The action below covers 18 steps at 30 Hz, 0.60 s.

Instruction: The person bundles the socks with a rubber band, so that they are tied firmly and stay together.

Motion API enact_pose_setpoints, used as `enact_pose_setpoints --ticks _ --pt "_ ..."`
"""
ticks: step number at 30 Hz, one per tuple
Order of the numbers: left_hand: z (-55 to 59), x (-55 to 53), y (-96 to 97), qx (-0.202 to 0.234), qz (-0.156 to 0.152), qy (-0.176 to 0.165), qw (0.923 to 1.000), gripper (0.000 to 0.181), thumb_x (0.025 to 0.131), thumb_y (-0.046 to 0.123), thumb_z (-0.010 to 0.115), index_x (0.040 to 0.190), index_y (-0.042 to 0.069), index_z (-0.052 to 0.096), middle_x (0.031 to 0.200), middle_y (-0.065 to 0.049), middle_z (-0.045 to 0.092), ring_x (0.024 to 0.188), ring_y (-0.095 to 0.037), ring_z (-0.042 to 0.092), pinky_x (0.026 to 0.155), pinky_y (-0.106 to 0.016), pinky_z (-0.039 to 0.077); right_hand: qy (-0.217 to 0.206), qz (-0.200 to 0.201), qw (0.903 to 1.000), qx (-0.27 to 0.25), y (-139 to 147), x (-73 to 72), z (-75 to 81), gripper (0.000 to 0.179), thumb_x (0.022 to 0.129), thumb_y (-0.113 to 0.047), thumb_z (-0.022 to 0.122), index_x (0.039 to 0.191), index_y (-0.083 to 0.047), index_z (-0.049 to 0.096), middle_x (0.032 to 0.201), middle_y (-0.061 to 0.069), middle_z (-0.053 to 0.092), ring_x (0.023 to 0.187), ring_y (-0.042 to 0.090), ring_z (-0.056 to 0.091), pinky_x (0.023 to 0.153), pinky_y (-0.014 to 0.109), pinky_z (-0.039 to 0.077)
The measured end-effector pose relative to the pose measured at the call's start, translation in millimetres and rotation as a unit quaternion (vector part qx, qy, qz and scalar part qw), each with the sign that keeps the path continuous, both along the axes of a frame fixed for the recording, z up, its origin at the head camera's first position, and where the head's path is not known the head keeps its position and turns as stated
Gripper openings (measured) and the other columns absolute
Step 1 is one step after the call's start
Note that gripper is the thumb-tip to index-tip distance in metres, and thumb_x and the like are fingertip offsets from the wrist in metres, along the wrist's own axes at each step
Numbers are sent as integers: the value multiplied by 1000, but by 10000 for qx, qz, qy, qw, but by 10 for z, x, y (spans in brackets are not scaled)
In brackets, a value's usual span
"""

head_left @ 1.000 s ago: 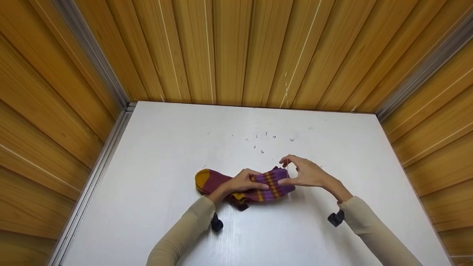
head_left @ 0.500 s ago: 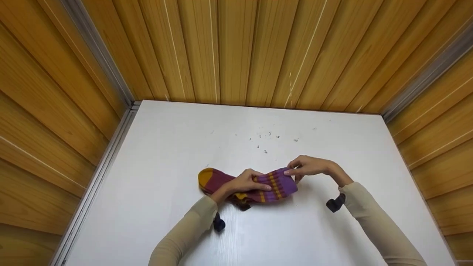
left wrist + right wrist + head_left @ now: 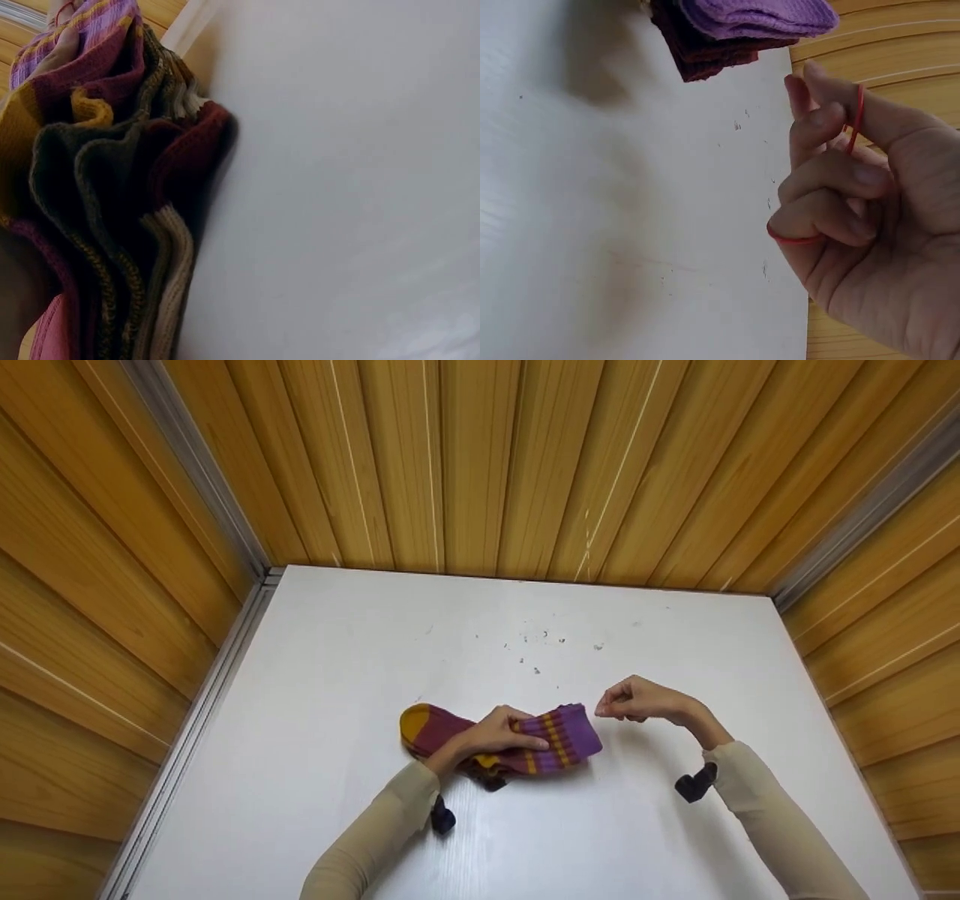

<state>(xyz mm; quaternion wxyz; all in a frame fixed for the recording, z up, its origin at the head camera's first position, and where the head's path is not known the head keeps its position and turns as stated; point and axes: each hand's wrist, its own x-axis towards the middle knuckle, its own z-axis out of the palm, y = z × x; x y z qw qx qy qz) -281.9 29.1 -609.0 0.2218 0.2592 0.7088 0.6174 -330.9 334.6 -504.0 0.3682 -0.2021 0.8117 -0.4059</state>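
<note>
A stack of striped knitted socks [image 3: 577, 735] lies over the table, purple cuffs to the right and a mustard toe to the left. My left hand [image 3: 496, 730] grips the stack around its middle, thumb on top. Seen from the left wrist, dark green, maroon and cream sock layers [image 3: 60, 161] hang in folds below the upper pair. My right hand [image 3: 637, 699] is just right of the cuffs, apart from them, its fingers curled. A thin red rubber band [image 3: 859, 112] is looped around its fingers; part of the band is hidden behind them.
The white tabletop [image 3: 315, 660] has small dark chips and marks beyond the socks. Wood-patterned walls [image 3: 465, 472] enclose the back and both sides, with a metal rail [image 3: 202, 720] along the left edge.
My right hand closed in from around the cuff end to its upper corner, then drew away to the right, off the socks. My left hand keeps its grip on the stack.
</note>
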Motion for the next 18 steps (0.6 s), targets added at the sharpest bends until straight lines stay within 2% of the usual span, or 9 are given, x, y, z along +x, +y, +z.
enact_pose_setpoints --ticks 2,6,9,13,16,18 --pt "-4 -1 -7 -5 15 -16 10000 17 88 16 81 99 3 78 82 7 74 72 -5 66 71 -20 53 169 -178 9997 90 0 16 -16 20 97 -18 69 95 1 74 67 -6 56 55 2 41 51 18 33" --pt "-1 -6 -14 -29 59 -2 10000 17 88 16 81 98 3 79 82 6 74 72 -6 66 71 -20 54 183 -691 9974 -54 -1 53 -56 32 93 -16 74 97 16 72 66 -4 66 54 1 49 52 15 42" --pt "0 -11 -8 -78 36 41 10000 17 88 18 81 98 4 79 81 8 73 72 -5 65 71 -20 53 57 -958 9951 -238 19 72 -95 38 94 -18 75 103 18 71 65 -6 64 52 1 45 51 16 40" --pt "-6 -18 12 -99 -11 97 9999 17 88 19 81 98 5 79 81 9 72 71 -4 63 71 -19 53 -25 -1180 9918 -481 57 77 -138 35 98 -24 70 110 9 73 62 -10 52 52 3 33 53 24 28" --pt "-5 -19 17 -104 1 135 9999 17 88 19 81 98 5 79 81 9 72 71 -3 63 71 -19 52 -32 -1334 9891 -624 62 72 -158 28 100 -27 67 110 -2 75 61 -11 45 54 4 31 54 25 26" --pt "-3 -17 14 -108 15 114 9999 17 88 19 81 97 5 79 81 8 72 70 -4 63 70 -19 52 4 -1362 9883 -680 47 70 -164 27 101 -27 66 111 -3 74 60 -11 43 53 3 30 53 24 25"
